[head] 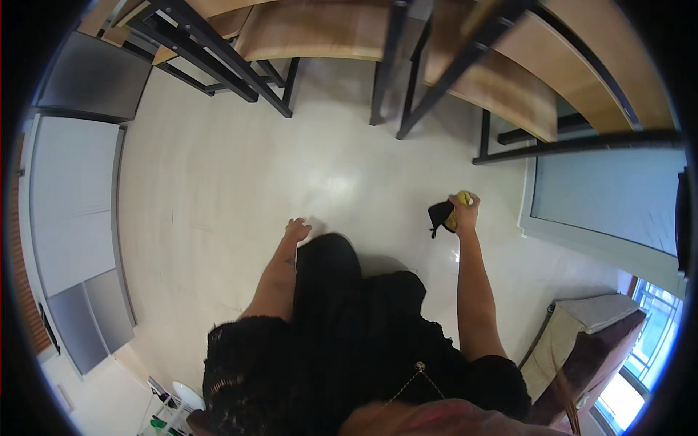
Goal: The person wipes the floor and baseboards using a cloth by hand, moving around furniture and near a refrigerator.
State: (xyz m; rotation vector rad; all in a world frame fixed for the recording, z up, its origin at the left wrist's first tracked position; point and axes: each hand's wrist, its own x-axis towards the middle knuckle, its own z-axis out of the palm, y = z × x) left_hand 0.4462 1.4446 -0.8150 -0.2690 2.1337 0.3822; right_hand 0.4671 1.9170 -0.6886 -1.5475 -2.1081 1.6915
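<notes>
My right hand is shut on a soft black and yellow item, possibly a cloth or small bag. Its black part hangs out to the left of my fingers, with a short dangling end, and yellow shows on both sides of my grip. What it is exactly, I cannot tell. Beside my black-clothed left knee, my left hand hangs over the pale floor. Its fingers are apart and slightly bent, with nothing seen in them.
Wooden seats on black metal frames stand ahead. White cabinet fronts line the left side. To the right are a glass panel in a pale frame, a covered sofa and a window. A small rack stands behind at left.
</notes>
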